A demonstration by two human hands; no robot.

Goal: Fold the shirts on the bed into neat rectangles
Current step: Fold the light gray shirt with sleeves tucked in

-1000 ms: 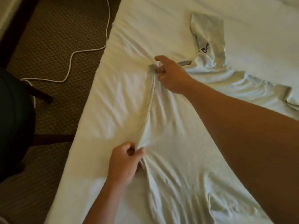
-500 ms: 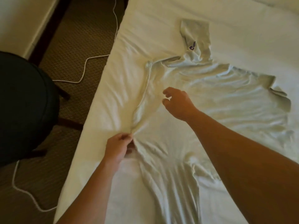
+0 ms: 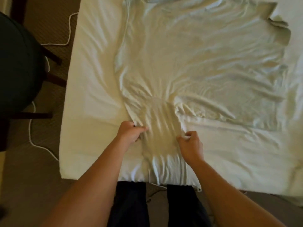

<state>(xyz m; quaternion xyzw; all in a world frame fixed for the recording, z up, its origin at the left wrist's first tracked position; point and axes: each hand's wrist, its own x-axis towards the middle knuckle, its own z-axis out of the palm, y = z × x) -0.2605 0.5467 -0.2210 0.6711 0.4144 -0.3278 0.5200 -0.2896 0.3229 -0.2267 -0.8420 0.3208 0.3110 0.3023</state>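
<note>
1. At the far left a dark chair [image 3: 18, 76] stands on the carpet, with a white cable [image 3: 32, 131] trailing along the floor beside the bed [image 3: 91, 89].
2. The left hand [image 3: 129, 131] sits at the left edge of the near sleeve [image 3: 161, 128], fingers curled and thumb closed over the cloth — a pinching grip on that edge.
3. Between the two hands the sleeve is drawn into lengthwise ridges; it runs from the shirt's body toward the person, and its cuff end hangs just over the near edge of the bed.
4. The right hand [image 3: 191, 143] holds the sleeve's right edge the same way, fingers curled in on a small bunch of fabric, though blur makes it hard to tell how much cloth lies inside that grip.
5. The pale shirt [image 3: 196, 63] lies spread on the bed beyond and to the right of both hands, front or back up cannot be told, its far part running out of view at the top.
6. The relation that matters: the sleeve's long axis points from the hands away toward the shirt's body, and both hands are about equally near it, one on each edge. Folding the sleeve in would likely mean carrying it forward and to the right, onto the body — where the wrinkles could spoil a clean rectangle.
</note>
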